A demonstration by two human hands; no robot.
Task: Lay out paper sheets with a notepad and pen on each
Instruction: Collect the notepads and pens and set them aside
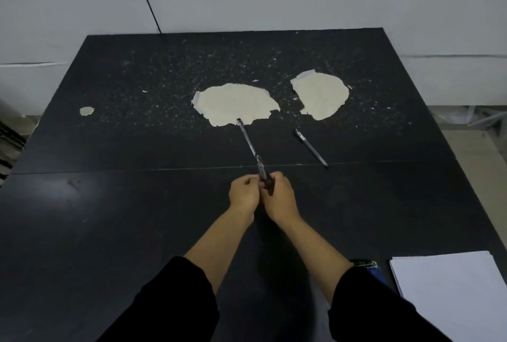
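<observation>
My left hand and right hand grip pens mid-counter; paper stack at right edge, another pen beyond.

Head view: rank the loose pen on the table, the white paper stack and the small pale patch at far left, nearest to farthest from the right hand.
From the right hand:
1. Loose pen, lying just ahead and to the right.
2. White paper stack, near right corner.
3. Small pale patch, far left on the black table.
</observation>
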